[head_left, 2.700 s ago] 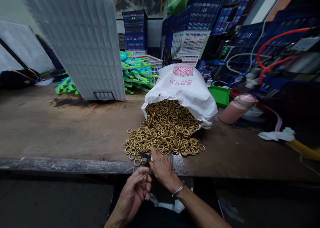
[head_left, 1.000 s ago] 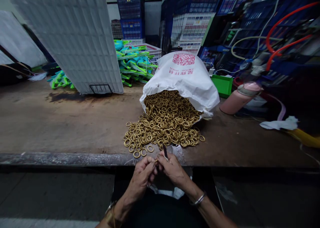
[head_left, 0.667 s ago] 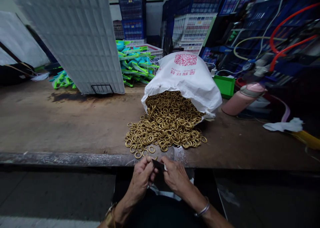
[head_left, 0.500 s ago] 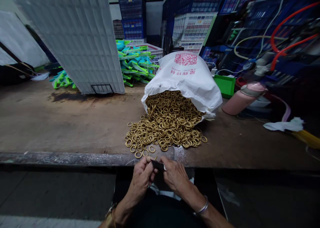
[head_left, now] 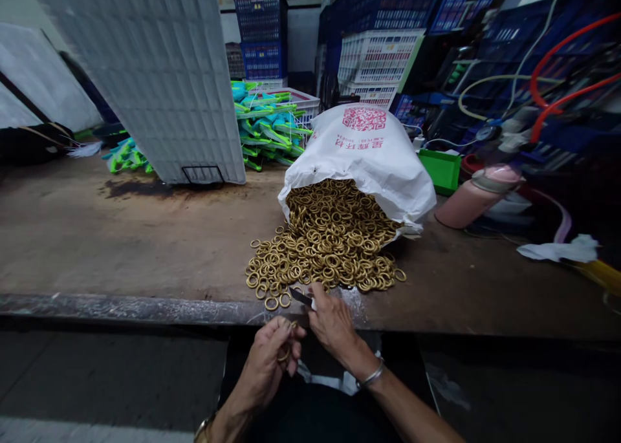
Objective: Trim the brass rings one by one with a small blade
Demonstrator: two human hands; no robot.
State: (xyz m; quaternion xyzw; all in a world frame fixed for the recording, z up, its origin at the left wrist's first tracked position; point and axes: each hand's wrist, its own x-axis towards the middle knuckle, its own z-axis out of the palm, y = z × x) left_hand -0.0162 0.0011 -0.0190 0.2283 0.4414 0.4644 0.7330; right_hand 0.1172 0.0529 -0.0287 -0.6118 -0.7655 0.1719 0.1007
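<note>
Gold-coloured rings (head_left: 334,246) spill from the mouth of a white sack (head_left: 363,145) onto the table. My left hand (head_left: 274,352) is closed on gold rings (head_left: 283,354), held just off the table's front edge; how many is partly hidden by the fingers. My right hand (head_left: 334,323) grips a small knife with a dark blade (head_left: 301,297), and its handle is mostly covered by the fingers. The blade points left over the near edge of the ring pile, apart from my left hand.
A tall grey-white ribbed panel (head_left: 145,74) stands at the left on the wooden table (head_left: 97,249). Behind it lie green and turquoise plastic parts (head_left: 269,129). Right of the sack are a green tray (head_left: 440,171) and a pink bottle (head_left: 478,196). Stacked crates (head_left: 378,58) fill the back.
My hands have drawn apart. The right one with the knife has moved up to the rings on the table, while the left has dropped slightly toward me. The view has shifted a little.
</note>
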